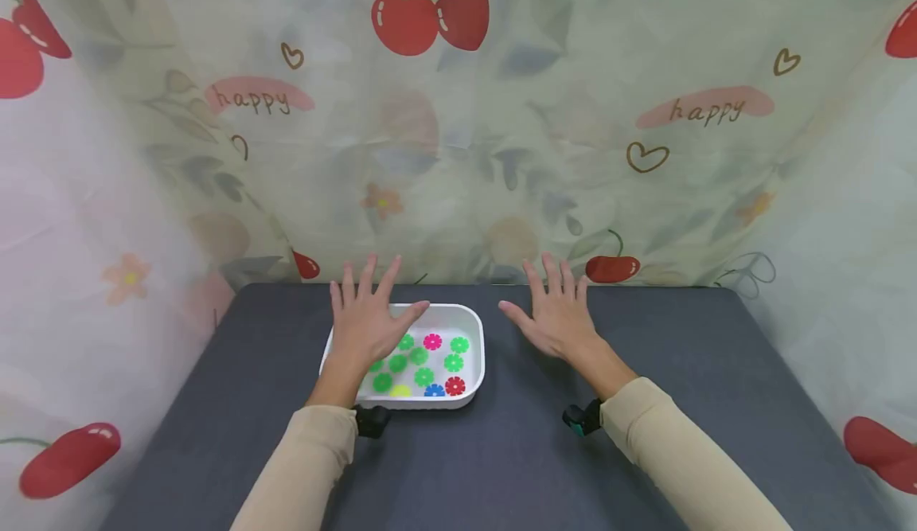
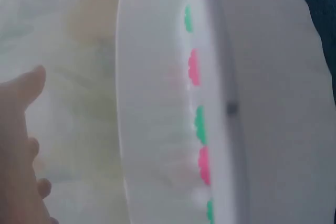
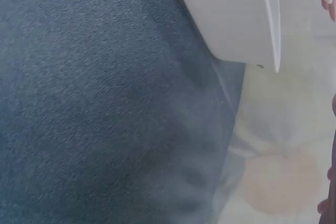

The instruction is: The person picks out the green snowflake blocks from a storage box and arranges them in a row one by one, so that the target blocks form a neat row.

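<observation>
A white plastic tray (image 1: 474, 324) with rounded corners sits on the dark table, left of centre. Inside it lie several small notched discs: mostly green, with a pink disc (image 1: 432, 341), a red disc (image 1: 454, 385), a blue disc (image 1: 434, 390) and a yellow one. My left hand (image 1: 364, 326) hovers over the tray's left side, fingers spread and holding nothing; it hides that part of the tray. To the right of the tray, my right hand (image 1: 562, 320) is held above the table, fingers spread, with nothing in it. The left wrist view shows the tray wall (image 2: 157, 103) up close.
The dark table (image 1: 487, 467) ends at a back edge against a hanging cloth (image 1: 466, 157) printed with cherries and flowers. The same cloth closes off both sides. A thin looped cord (image 1: 752, 272) shows at the back right corner. Dark wrist cameras sit at both cuffs.
</observation>
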`<state>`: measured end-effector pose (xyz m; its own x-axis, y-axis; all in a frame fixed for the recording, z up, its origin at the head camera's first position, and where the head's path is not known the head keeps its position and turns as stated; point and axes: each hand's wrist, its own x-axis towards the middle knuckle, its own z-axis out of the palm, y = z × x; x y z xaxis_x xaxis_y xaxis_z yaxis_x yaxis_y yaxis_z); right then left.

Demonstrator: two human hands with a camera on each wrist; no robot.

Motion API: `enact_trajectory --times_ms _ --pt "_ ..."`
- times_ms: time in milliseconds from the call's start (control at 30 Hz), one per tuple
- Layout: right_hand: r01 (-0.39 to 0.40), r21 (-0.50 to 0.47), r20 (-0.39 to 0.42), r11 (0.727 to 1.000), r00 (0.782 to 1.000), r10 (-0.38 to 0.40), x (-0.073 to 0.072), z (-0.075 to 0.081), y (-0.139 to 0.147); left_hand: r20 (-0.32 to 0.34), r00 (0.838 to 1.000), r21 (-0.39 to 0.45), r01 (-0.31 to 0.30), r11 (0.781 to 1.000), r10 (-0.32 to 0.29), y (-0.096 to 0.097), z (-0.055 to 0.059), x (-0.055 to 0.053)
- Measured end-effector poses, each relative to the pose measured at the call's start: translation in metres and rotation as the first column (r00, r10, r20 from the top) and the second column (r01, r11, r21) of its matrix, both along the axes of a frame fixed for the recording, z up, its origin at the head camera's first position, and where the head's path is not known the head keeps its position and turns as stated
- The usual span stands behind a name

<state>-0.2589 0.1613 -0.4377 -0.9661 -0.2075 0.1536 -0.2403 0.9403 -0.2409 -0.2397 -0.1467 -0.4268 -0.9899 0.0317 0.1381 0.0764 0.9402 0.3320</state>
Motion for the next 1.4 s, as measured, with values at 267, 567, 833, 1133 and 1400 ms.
enact_trajectory --times_ms 267,567,833,1133,1400 --pt "-0.082 -0.072 -0.009 0.994 0.997 0.081 -0.001 0.01 -0.011 0.035 0.999 0.059 -0.004 0.998 0.002 -0.015 0.004 0.007" --pt "-0.154 -0.167 0.002 0.974 0.988 0.157 0.002 0.022 -0.029 0.075 0.996 0.128 -0.052 0.99 0.043 -0.046 0.003 0.015" --pt "-0.226 -0.238 0.013 0.944 0.972 0.236 0.002 0.026 -0.039 0.163 0.983 0.209 -0.118 0.971 0.084 -0.079 0.004 0.023" --pt "-0.34 -0.294 -0.033 0.893 0.938 0.346 -0.002 0.024 -0.059 0.138 0.987 0.252 -0.112 0.961 0.079 -0.097 -0.007 0.028" --pt "-0.383 -0.333 -0.008 0.862 0.915 0.403 0.0 0.014 -0.079 0.195 0.979 0.375 -0.133 0.918 0.062 -0.101 -0.02 0.034"
